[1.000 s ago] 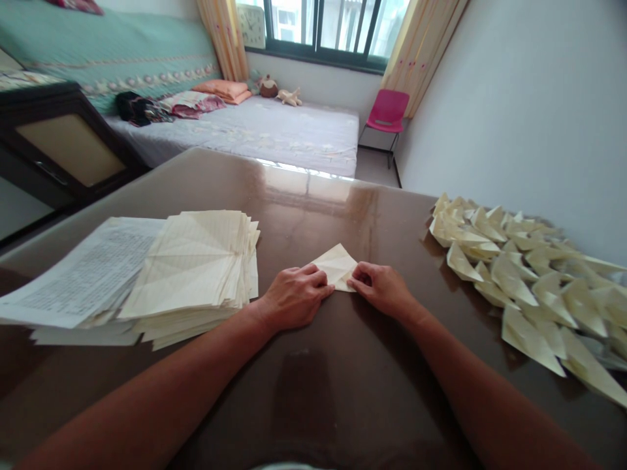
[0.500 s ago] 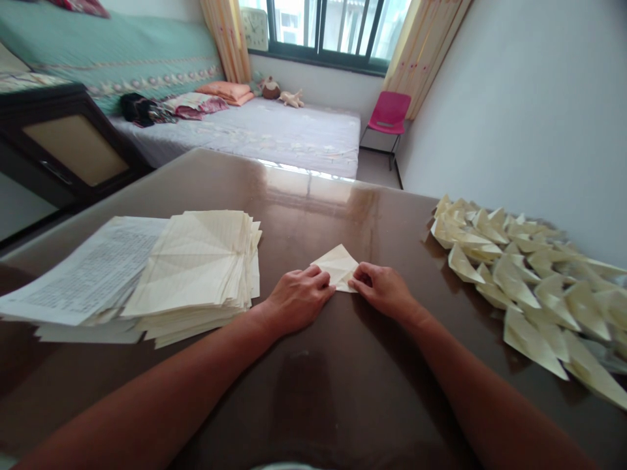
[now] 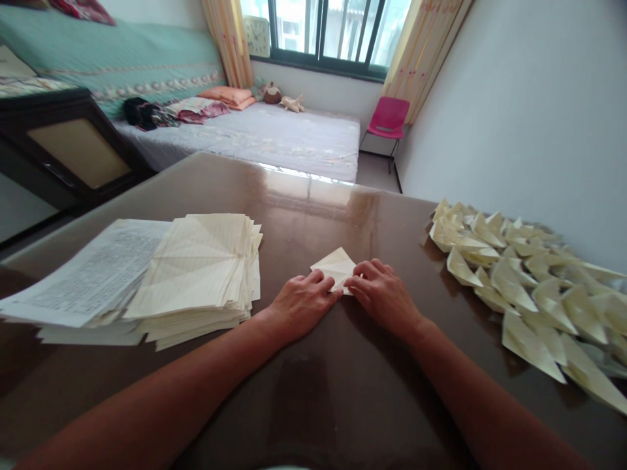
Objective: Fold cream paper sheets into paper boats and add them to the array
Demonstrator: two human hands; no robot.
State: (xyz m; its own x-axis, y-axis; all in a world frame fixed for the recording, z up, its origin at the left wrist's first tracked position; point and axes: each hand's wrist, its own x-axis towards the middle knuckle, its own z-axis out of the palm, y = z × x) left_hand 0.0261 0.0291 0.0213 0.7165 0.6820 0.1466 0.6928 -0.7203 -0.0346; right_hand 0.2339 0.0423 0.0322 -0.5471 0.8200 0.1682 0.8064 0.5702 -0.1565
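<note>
A small cream sheet of folded paper (image 3: 337, 262) lies on the brown table (image 3: 294, 215), one corner pointing away from me. My left hand (image 3: 306, 297) grips its left and near side, fingers bent over the paper. At its right corner, my right hand (image 3: 385, 294) pinches the edge between thumb and fingers. The hands cover the paper's lower parts, so its near folds are partly hidden.
To the left lies a thick stack of creased cream sheets (image 3: 196, 261), overlapping printed white pages (image 3: 93, 274). Many folded paper boats (image 3: 514, 281) crowd the table's right side by the wall. Beyond the table are a bed (image 3: 294, 140) and a pink chair (image 3: 389, 117).
My right hand has shifted slightly left over the paper's right corner, its fingers more curled. My left thumb has slid a little right along the near edge.
</note>
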